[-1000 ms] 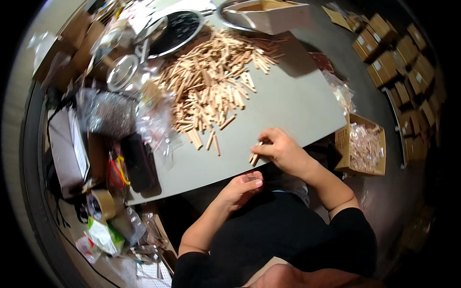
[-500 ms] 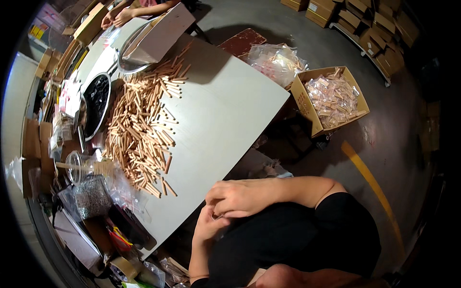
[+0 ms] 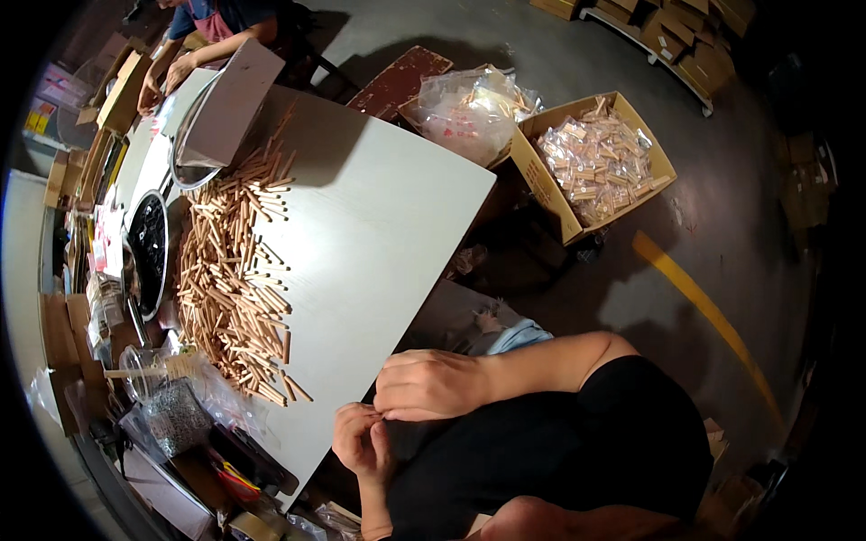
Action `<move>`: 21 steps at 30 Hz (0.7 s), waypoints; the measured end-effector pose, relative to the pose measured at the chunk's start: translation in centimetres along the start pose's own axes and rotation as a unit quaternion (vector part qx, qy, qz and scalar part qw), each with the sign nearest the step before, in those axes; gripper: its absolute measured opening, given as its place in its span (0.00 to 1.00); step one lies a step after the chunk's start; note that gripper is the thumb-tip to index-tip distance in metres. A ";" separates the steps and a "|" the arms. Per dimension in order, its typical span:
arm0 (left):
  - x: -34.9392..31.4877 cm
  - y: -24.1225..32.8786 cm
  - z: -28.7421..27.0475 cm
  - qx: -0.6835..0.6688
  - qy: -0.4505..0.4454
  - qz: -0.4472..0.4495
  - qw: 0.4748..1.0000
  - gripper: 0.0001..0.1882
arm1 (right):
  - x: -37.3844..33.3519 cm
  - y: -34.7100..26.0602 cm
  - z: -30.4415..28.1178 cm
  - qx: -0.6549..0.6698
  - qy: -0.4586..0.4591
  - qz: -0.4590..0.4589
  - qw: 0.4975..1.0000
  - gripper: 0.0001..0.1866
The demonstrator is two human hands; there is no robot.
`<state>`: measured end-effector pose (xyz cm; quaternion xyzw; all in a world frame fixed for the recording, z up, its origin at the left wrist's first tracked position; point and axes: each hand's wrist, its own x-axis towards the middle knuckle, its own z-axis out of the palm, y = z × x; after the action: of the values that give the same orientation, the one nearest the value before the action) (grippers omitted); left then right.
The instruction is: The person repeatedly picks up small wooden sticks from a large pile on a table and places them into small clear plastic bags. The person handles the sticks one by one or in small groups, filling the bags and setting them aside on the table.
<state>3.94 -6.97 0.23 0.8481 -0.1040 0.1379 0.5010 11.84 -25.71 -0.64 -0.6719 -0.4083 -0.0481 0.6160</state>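
Observation:
My right hand (image 3: 426, 384) and my left hand (image 3: 361, 440) meet at the near edge of the table. Their fingers are bent and pinched together. Whatever lies between the fingertips is hidden or too small to name. Beyond them, a long heap of short wooden sticks (image 3: 236, 279) covers the left part of the white tabletop (image 3: 361, 225). The closest loose sticks lie a short way left of my hands, apart from them.
At the table's right corner stands a cardboard box (image 3: 552, 194) filled with bagged sticks, beside clear plastic bags (image 3: 465, 117) on a red-brown board (image 3: 397, 83). A metal bowl (image 3: 149, 252) holds black pieces. Across the table another person's hands (image 3: 164, 79) are busy.
The view has shifted, so the table sits further left and more of the other person shows. My fingers have regrouped, with the left hand now lower and left of the right.

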 end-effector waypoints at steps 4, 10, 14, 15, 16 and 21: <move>0.5 -0.1 0.5 0.002 -0.031 0.013 0.999 0.11 | -0.3 0.4 -0.3 0.003 -0.031 -0.015 0.999 0.08; 0.7 0.0 1.0 -0.075 0.021 -0.008 0.997 0.14 | -0.6 0.6 -1.7 0.056 -0.064 0.021 0.996 0.07; 1.6 0.0 0.9 -0.070 -0.013 -0.017 0.997 0.10 | -1.8 1.3 -4.6 0.042 -0.061 0.060 0.995 0.08; 1.5 -0.1 0.6 -0.058 0.014 -0.017 0.998 0.09 | -2.4 1.5 -6.0 0.026 -0.055 0.073 0.995 0.08; 1.5 -0.3 0.3 -0.046 0.044 -0.019 0.998 0.09 | -2.8 1.5 -8.3 -0.015 -0.036 0.109 0.993 0.09; -0.2 -3.4 -4.6 0.161 0.202 -0.052 0.965 0.13 | -7.4 -1.2 -20.6 -0.213 0.186 0.342 0.896 0.07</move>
<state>4.23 -1.33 -0.55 0.8762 0.0669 0.2948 0.3753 15.26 -47.32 0.96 -0.8640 -0.0111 -0.0444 0.5014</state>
